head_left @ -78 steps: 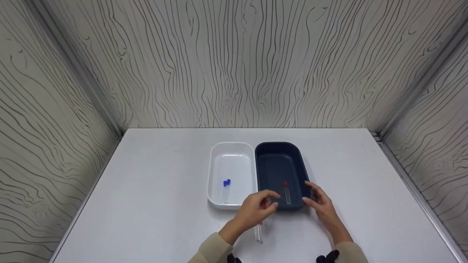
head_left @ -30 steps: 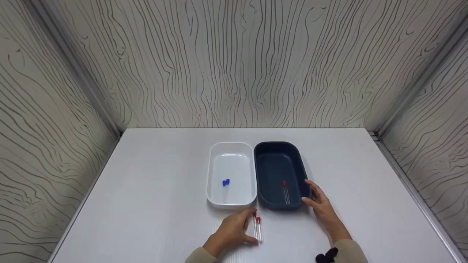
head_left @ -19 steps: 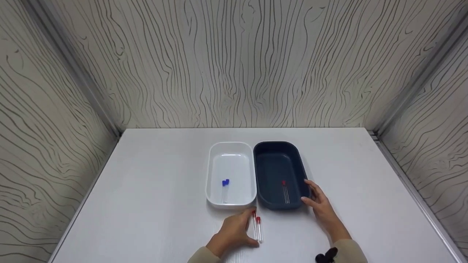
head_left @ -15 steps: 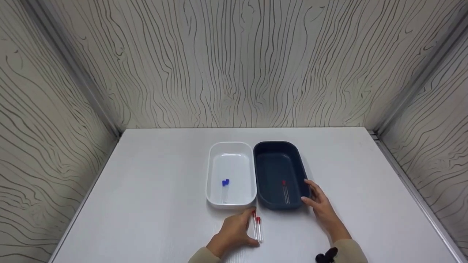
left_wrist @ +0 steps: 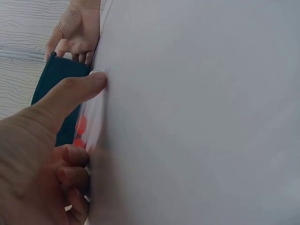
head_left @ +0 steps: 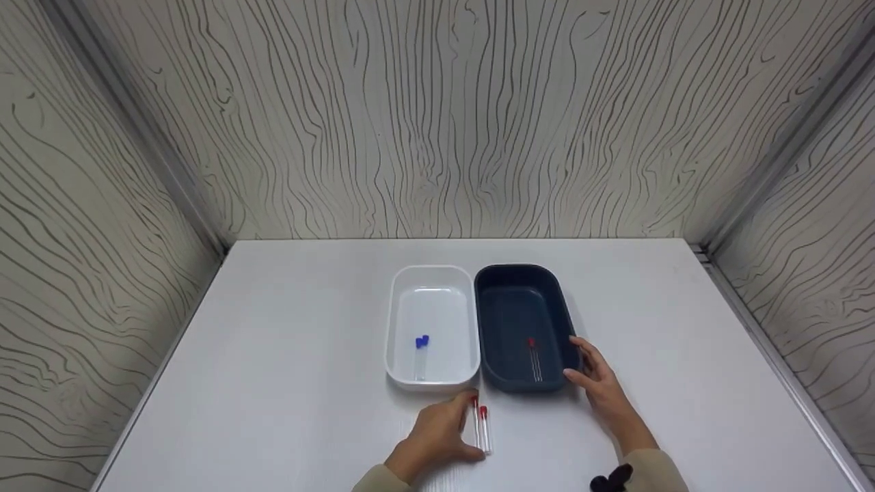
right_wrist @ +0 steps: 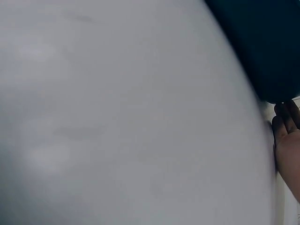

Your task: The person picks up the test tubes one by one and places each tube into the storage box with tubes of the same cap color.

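Observation:
In the head view my left hand point(head_left: 432, 432) is at a clear red-capped test tube point(head_left: 476, 425), fingers by the cap and thumb at the bottom end. A second red-capped test tube point(head_left: 486, 432) lies close beside it. In the left wrist view the left thumb point(left_wrist: 77, 89) reaches past the red caps point(left_wrist: 80, 125), partly hidden behind curled fingers. My right hand point(head_left: 601, 389) grips the side of the dark blue tray point(head_left: 525, 387), thumb and fingers at its right wall. Red-capped tubes point(head_left: 534, 359) lie inside that tray. The right wrist view shows the right fingers point(right_wrist: 285, 117) at the tray.
A white tray point(head_left: 389, 328) stands against the dark one's left side, holding blue-capped tubes point(head_left: 421, 359). Both trays sit on a white table point(head_left: 287, 355). Wood-patterned panels point(head_left: 437, 123) rise at the back and sides.
My left hand has come down from over the dark tray to the red-capped tubes in front of it. Over the last half second it barely moves. The right hand keeps its place on the tray.

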A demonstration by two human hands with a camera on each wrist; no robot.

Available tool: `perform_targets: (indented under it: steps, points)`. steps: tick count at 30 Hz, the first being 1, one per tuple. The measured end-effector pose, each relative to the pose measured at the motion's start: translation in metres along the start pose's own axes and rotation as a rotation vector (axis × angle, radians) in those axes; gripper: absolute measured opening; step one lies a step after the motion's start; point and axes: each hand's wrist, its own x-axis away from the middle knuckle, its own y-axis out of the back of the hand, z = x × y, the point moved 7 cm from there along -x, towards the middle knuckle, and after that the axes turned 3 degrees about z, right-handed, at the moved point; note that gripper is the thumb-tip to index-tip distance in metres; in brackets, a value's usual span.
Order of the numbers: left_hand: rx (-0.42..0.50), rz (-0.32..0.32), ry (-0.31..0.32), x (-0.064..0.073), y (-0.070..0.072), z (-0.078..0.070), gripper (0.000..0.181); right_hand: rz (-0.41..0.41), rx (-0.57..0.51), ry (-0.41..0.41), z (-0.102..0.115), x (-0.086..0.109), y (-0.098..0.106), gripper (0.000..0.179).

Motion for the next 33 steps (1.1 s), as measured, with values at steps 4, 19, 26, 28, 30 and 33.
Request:
perform_targets:
  steps: [4,19,26,28,30,33]
  points:
    - [0.017,0.004,-0.005,0.0,0.0,0.0,0.088,-0.002,0.006,-0.012,-0.002,0.0,0.001,0.069]
    - [-0.02,0.041,-0.017,0.001,0.01,-0.009,0.089,-0.013,0.008,-0.031,-0.002,0.002,0.002,0.07]
    - [-0.016,0.047,-0.094,0.002,0.015,-0.019,0.088,-0.012,0.012,-0.058,-0.001,0.001,0.001,0.071]
    - [-0.005,0.056,-0.106,0.002,0.015,-0.021,0.088,-0.012,0.019,-0.056,-0.001,0.001,0.001,0.071]
    - [0.009,0.071,-0.104,0.002,0.014,-0.022,0.088,-0.008,0.019,-0.05,0.0,0.0,0.001,0.071]
    - [0.032,0.092,-0.105,0.002,0.014,-0.025,0.088,-0.006,0.021,-0.059,-0.002,0.0,0.002,0.072]
